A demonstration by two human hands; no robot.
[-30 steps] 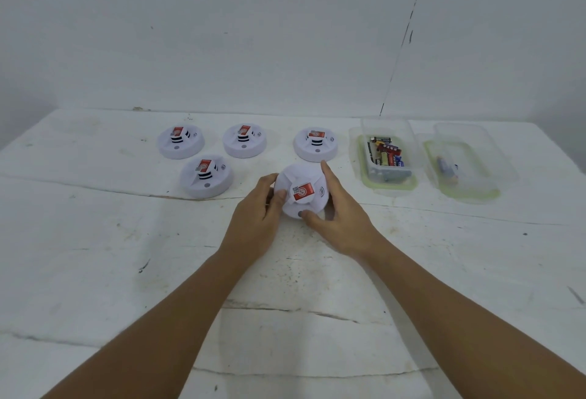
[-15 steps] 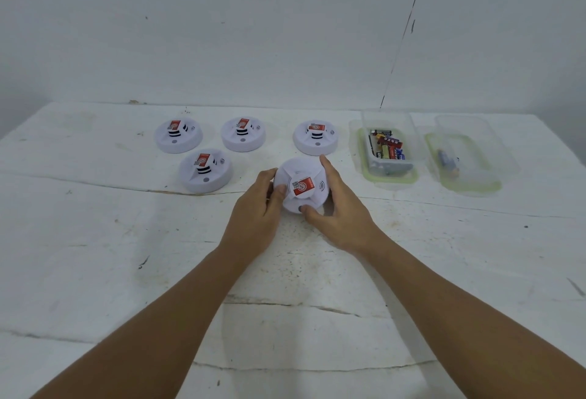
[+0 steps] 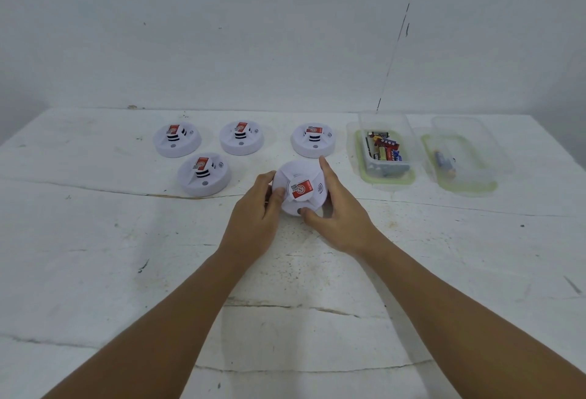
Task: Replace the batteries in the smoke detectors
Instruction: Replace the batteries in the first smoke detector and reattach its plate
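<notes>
A white round smoke detector (image 3: 299,183) with a red label is tilted toward me at the table's middle. My left hand (image 3: 255,218) grips its left side, thumb on the face. My right hand (image 3: 341,214) grips its right side, thumb at the lower rim and fingers round the back. Several other white detectors lie flat beyond: three in a back row (image 3: 177,140) (image 3: 241,138) (image 3: 313,140) and one nearer on the left (image 3: 203,173). A clear box (image 3: 385,153) holds several batteries.
A second clear box (image 3: 459,161) at the far right holds one or two batteries. The white table (image 3: 95,256) is worn and cracked. A white wall rises right behind the table's far edge.
The held detector has turned a little in my hands. The view has shifted slightly. Both hands stay on the detector.
</notes>
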